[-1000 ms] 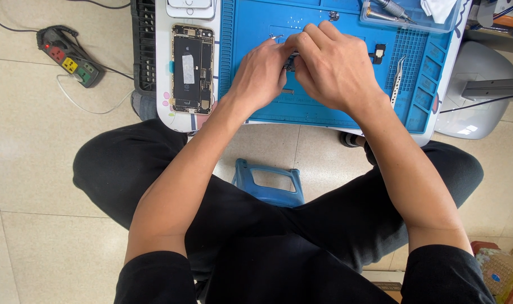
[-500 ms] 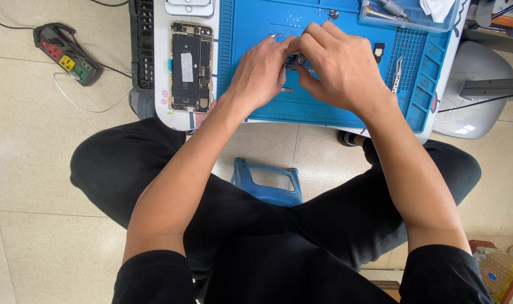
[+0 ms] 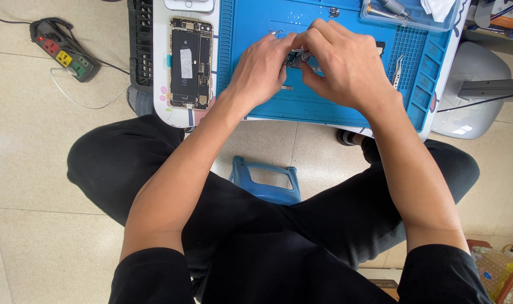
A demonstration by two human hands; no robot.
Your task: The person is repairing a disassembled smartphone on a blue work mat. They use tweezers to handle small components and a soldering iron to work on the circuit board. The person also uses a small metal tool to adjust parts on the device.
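**Two hands close over a small part on a blue repair mat**

A seated person in black works at a low table, both hands meeting over the middle of a blue work mat (image 3: 324,110). The left hand (image 3: 262,70) and the right hand (image 3: 346,67) come together fingertip to fingertip around one small dark component (image 3: 295,58), which lies on the mat between them, just under the thumbs. The left hand's fingers are pressed against the part's left end, steadying it. The right hand's fingers are bunched around what looks like the metal tip of a slim tool (image 3: 306,56); how much of it they hold is hidden. The part's long axis appears to run left to right across the mat, though the fingers cover most of it. Both hands sit equally close to it.

To the left, well apart from the hands, one opened phone (image 3: 190,63) lies face-down-open with its long axis pointing away from the person. One pair of tweezers (image 3: 397,70) rests on the mat's right side. One clear tray (image 3: 405,21) holds tools at the far edge. One power strip (image 3: 59,48) lies on the tiled floor, and one blue stool (image 3: 266,183) shows between the knees.
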